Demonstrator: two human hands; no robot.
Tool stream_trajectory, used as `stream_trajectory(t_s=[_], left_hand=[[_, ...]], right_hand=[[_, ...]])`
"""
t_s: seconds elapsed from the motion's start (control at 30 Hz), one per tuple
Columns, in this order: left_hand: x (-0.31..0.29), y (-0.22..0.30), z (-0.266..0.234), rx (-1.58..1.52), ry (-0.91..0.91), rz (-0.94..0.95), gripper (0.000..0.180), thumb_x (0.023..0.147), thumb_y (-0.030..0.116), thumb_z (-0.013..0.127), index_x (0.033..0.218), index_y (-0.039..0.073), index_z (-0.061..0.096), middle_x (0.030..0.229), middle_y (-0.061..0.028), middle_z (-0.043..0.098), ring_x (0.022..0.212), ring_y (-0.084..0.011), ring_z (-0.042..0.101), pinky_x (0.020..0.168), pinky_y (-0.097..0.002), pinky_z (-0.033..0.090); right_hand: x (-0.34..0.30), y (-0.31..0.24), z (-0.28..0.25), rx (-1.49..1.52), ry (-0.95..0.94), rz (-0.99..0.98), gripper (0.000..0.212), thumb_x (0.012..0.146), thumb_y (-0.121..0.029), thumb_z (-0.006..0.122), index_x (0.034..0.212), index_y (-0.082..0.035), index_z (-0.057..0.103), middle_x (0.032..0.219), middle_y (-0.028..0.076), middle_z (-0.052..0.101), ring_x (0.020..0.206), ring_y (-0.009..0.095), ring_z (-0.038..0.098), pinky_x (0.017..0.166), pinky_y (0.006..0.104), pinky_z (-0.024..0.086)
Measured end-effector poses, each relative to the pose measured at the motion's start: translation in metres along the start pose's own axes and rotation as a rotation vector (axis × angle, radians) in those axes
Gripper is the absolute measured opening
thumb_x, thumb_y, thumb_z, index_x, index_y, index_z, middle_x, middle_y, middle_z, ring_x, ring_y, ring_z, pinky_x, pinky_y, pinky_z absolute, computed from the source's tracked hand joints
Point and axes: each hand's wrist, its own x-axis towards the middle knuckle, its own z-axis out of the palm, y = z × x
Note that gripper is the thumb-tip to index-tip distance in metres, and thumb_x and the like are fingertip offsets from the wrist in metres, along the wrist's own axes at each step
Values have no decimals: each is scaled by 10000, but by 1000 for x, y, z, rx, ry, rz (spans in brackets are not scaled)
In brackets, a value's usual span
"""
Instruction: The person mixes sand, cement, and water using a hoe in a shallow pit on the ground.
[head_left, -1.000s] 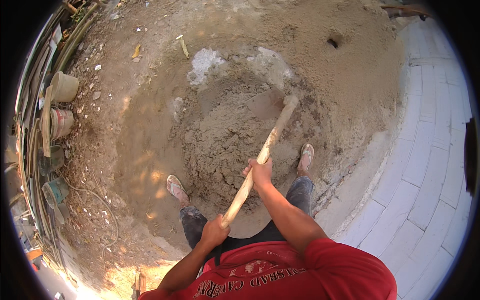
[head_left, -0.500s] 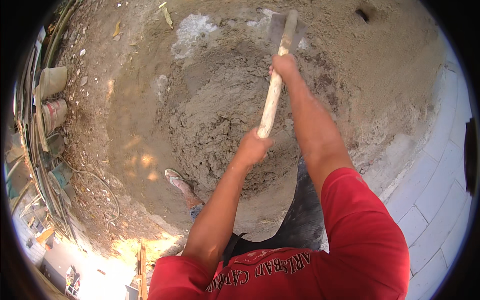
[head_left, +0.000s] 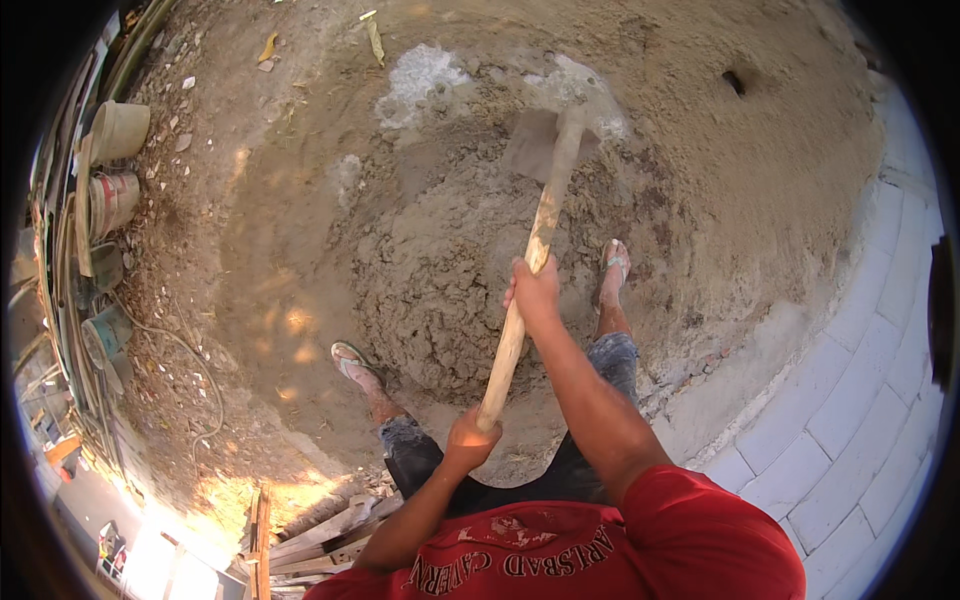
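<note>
A hoe point(head_left: 543, 215) with a pale wooden handle slants across the middle of the view. My left hand point(head_left: 472, 440) is wrapped round the handle's near end, close to my body. Farther up, my right hand point(head_left: 535, 290) grips the middle of the handle. The hoe's flat grey metal blade point(head_left: 530, 145) is at the far side of a heap of wet grey mortar point(head_left: 430, 260). Whether the blade's edge is sunk into the heap I cannot tell. The mortar looks lumpy and spreads out between and beyond my feet.
Whitish powder patches point(head_left: 420, 85) lie past the heap. Buckets point(head_left: 118, 130) stand along the left by long poles, with a thin hose point(head_left: 205, 370) on the dirt nearby. A light grey block wall point(head_left: 850, 400) curves along the right. Wooden boards point(head_left: 330, 530) lie at lower left.
Both hands have drawn the hoe back toward my body, and its blade has come nearer over the mortar. My right foot now shows beside the heap.
</note>
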Motion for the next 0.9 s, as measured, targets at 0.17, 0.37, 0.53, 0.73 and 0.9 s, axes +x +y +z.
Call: stream_trajectory(t_s=[0.17, 0.37, 0.53, 0.73, 0.9], left_hand=[[216, 185, -53, -58, 213, 300, 405, 817, 228, 713, 1130, -10, 618, 831, -177, 678, 718, -308, 659, 683, -418, 513], [155, 91, -16, -404, 104, -36, 401, 825, 247, 729, 1086, -32, 606, 691, -96, 623, 568, -204, 593, 548, -377, 461], [-68, -21, -52, -305, -42, -372, 352, 858, 247, 748, 1062, 4, 596, 651, -41, 573, 487, -131, 560, 461, -308, 452], [-194, -89, -56, 145, -80, -384, 437, 814, 339, 763, 1099, 33, 637, 893, -238, 707, 857, -394, 705, 757, -499, 533], [-16, -26, -25, 93, 8, 29, 370, 834, 272, 699, 1060, -4, 600, 867, -291, 668, 868, -490, 649, 750, -541, 522]], right_hand=[[190, -217, 26, -157, 80, -458, 400, 898, -161, 577, 1170, 120, 492, 783, 143, 645, 546, 193, 633, 502, 333, 559], [182, -66, 65, -401, -115, -68, 355, 871, -69, 585, 1106, 197, 566, 700, 193, 652, 537, 266, 666, 471, 400, 538], [-41, 52, 80, -360, -119, 108, 326, 960, -150, 590, 1078, 37, 351, 687, 133, 573, 480, 223, 599, 420, 375, 521], [-173, 147, 31, -7, 9, 543, 346, 921, -134, 598, 1122, -4, 349, 720, 112, 537, 452, 222, 573, 404, 381, 496], [-7, 34, 13, 61, 12, 109, 318, 943, -123, 585, 1154, 1, 381, 751, 88, 523, 495, 172, 566, 419, 339, 499]])
